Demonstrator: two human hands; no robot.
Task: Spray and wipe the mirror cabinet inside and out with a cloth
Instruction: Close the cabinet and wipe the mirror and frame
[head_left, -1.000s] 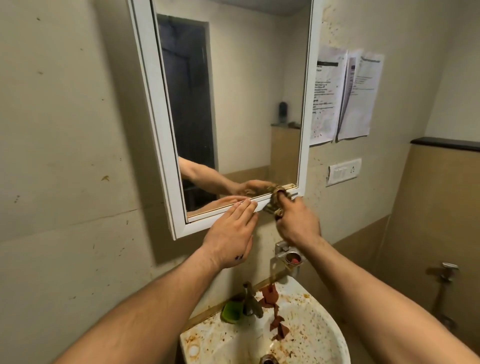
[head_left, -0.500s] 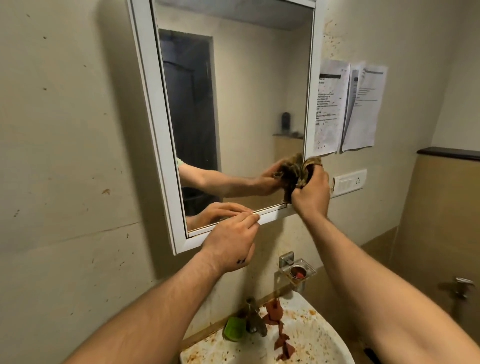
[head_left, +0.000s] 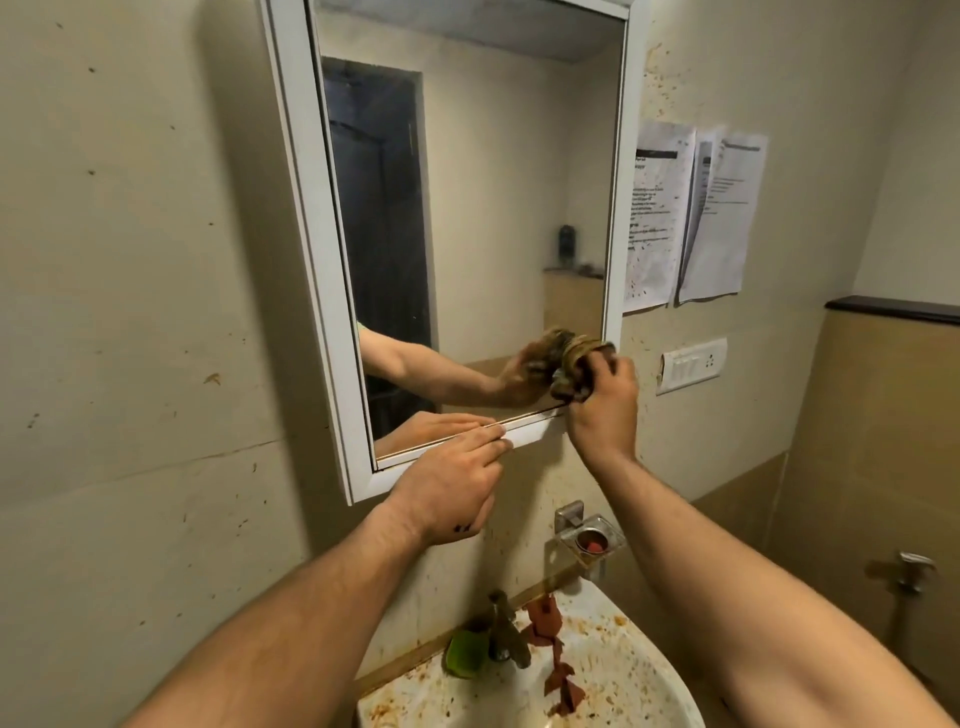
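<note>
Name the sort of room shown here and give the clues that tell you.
Most likely a bathroom: a mirror cabinet hangs on the wall above a stained washbasin with a tap.

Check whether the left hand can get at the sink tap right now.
Probably yes. The left hand holds nothing, its fingers resting on the mirror cabinet frame, and the tap stands below it with bare wall between. The right hand grips the cloth off to the side.

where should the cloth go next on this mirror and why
Probably sweep the crumpled brown cloth leftward across the glass: the right hand presses it at the white-framed mirror cabinet's lower right corner, while the left hand touches the bottom edge.
</note>
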